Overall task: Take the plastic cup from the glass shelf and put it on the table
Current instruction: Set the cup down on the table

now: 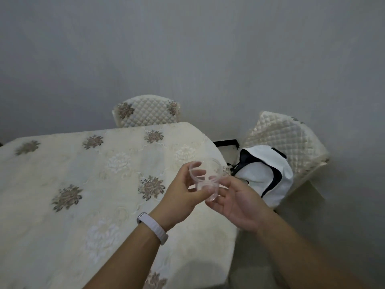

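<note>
— Both hands meet over the right end of the worktop [62,174]. What is on the left side?

— A cream cloth with flower patterns covers it. The left hand [183,197] wears a pale band [152,228] on the wrist; its fingers curl round the near side of the plastic cup [205,180].

— So the cup is in the air?

— Yes, clear of the cloth, tilted, its open mouth turned up and away. The right hand [235,203] grips its lower part from the other side, palm up.

— And farther right?

— One quilted chair [145,110] stands behind the worktop, and a second chair [291,134] beside its right end carries a white and dark bag [266,172].
</note>
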A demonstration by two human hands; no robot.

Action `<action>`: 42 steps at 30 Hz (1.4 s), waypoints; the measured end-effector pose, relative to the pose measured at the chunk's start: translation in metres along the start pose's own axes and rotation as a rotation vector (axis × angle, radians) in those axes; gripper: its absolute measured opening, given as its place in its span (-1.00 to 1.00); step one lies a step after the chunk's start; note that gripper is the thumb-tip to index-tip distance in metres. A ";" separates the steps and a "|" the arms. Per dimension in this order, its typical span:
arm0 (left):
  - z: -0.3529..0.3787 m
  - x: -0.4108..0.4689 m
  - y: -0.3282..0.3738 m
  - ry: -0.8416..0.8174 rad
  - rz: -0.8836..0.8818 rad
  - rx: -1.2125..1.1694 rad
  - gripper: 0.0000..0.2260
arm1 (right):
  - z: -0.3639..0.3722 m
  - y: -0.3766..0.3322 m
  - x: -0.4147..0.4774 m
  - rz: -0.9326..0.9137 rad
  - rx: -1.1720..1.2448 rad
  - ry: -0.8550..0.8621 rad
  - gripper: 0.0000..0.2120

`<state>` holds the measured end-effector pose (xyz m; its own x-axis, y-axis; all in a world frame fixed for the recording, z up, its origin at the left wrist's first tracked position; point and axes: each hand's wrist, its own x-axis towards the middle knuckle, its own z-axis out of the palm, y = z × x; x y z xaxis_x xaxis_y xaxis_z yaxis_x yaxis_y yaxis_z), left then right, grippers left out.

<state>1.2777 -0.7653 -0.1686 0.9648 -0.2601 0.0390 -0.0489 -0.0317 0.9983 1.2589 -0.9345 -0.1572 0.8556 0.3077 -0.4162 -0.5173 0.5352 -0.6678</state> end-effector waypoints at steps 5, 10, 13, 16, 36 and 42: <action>-0.009 0.039 -0.018 0.091 -0.075 0.022 -0.49 | -0.013 -0.019 0.059 0.109 -0.065 -0.029 -0.83; -0.015 0.078 -0.032 0.186 -0.118 0.054 -0.49 | -0.032 -0.045 0.114 0.199 -0.074 -0.090 -0.69; -0.024 0.093 -0.040 0.225 -0.145 0.082 -0.46 | -0.043 -0.054 0.144 0.262 -0.089 -0.137 -0.75; -0.030 0.101 -0.052 0.265 -0.173 0.122 -0.45 | -0.051 -0.055 0.169 0.312 -0.153 -0.175 -0.74; -0.079 0.104 -0.164 0.359 -0.339 0.205 -0.41 | -0.054 0.020 0.255 0.258 -0.446 -0.184 -0.72; -0.093 0.114 -0.189 0.350 -0.343 0.267 -0.45 | -0.058 0.044 0.283 0.257 -0.470 -0.127 -0.68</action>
<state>1.4207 -0.6988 -0.3490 0.9629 0.1431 -0.2287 0.2632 -0.3131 0.9125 1.4770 -0.8699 -0.3402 0.6812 0.4907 -0.5434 -0.6368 0.0308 -0.7705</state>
